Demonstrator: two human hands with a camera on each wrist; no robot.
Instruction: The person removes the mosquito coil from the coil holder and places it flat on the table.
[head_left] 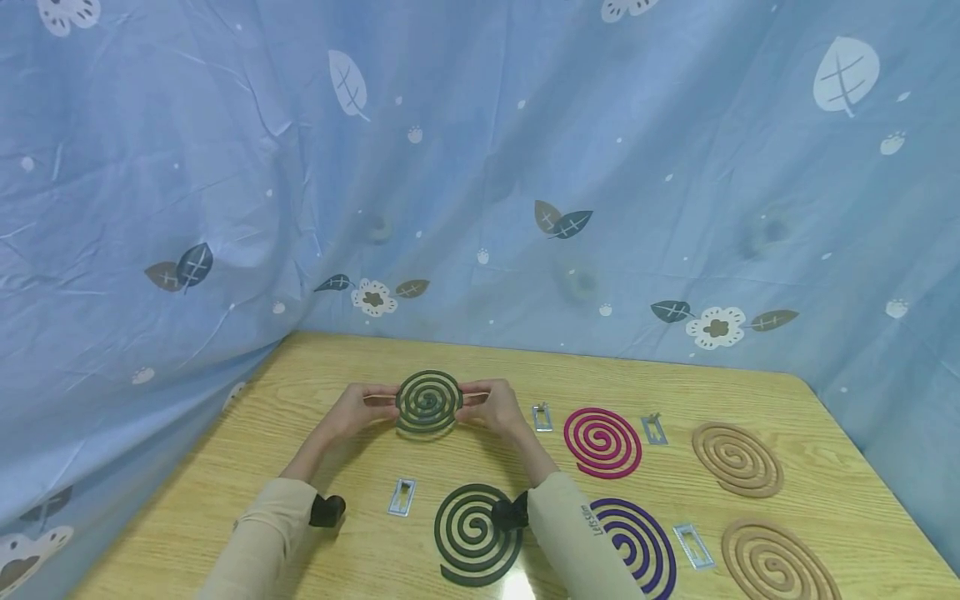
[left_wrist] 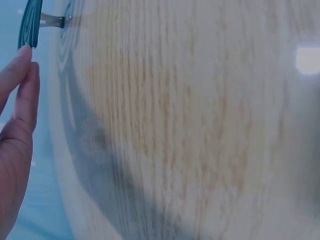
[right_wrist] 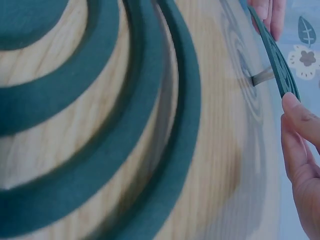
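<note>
My left hand [head_left: 358, 412] and right hand [head_left: 491, 406] pinch opposite edges of a dark green mosquito coil [head_left: 428, 402] between thumb and fingers. It is held above the far part of the table, its flat face tilted toward me. A metal coil stand [right_wrist: 263, 76] reaches from the table up to the coil's underside in the right wrist view. In the left wrist view, my left fingertips [left_wrist: 27, 62] grip the lower edge of the coil [left_wrist: 30, 25]. A second dark green coil [head_left: 477, 524] lies flat, partly covered by my right wrist camera.
On the wooden table [head_left: 225, 492] to the right lie a pink coil [head_left: 601, 437], a purple coil [head_left: 626, 550] partly behind my sleeve, and two tan coils. Several flat metal stands, such as one at front left [head_left: 402, 497], lie among them. A blue curtain [head_left: 450, 167] hangs behind.
</note>
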